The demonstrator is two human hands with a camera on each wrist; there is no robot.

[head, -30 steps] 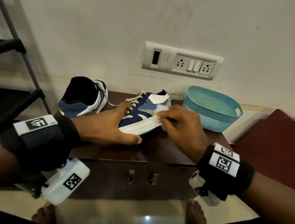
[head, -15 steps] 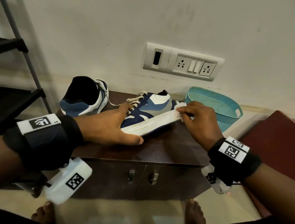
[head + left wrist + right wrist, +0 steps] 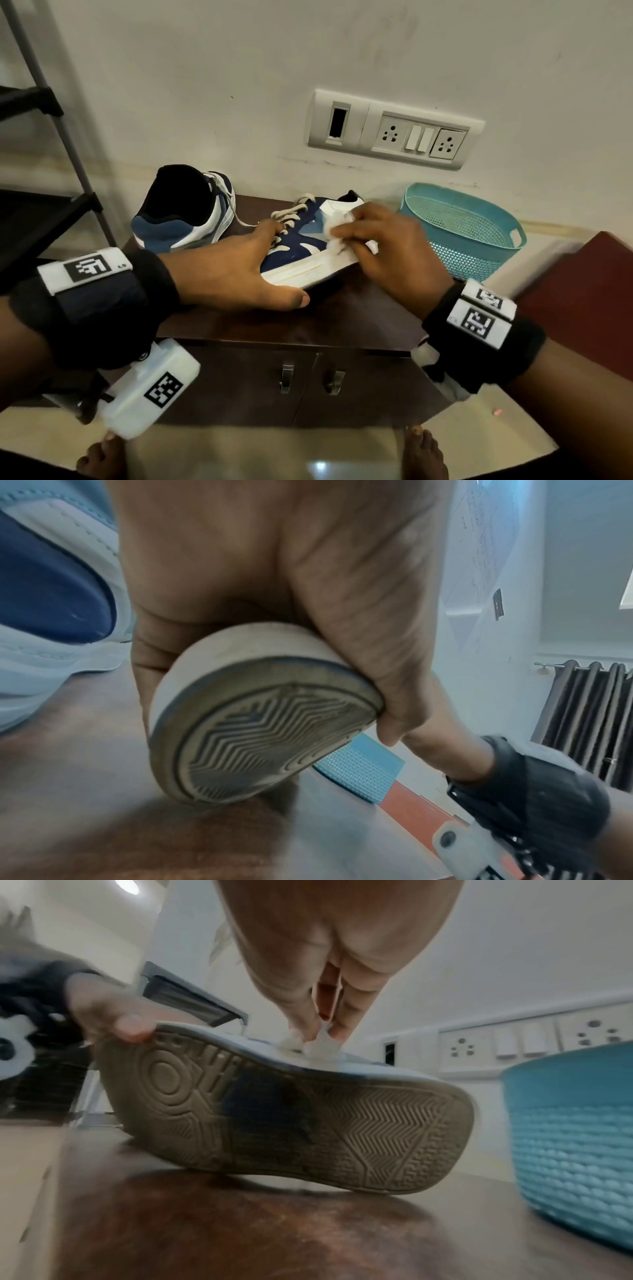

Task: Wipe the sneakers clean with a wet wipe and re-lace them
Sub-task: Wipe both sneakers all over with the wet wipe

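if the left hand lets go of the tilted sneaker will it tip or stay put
Likely it drops flat: the sneaker rests on one sole edge, its tread turned outward, propped by the left hand. Its sole looks stiff, so it should fall as one piece. The wet wipe in the right hand looks limp and would not hold it.
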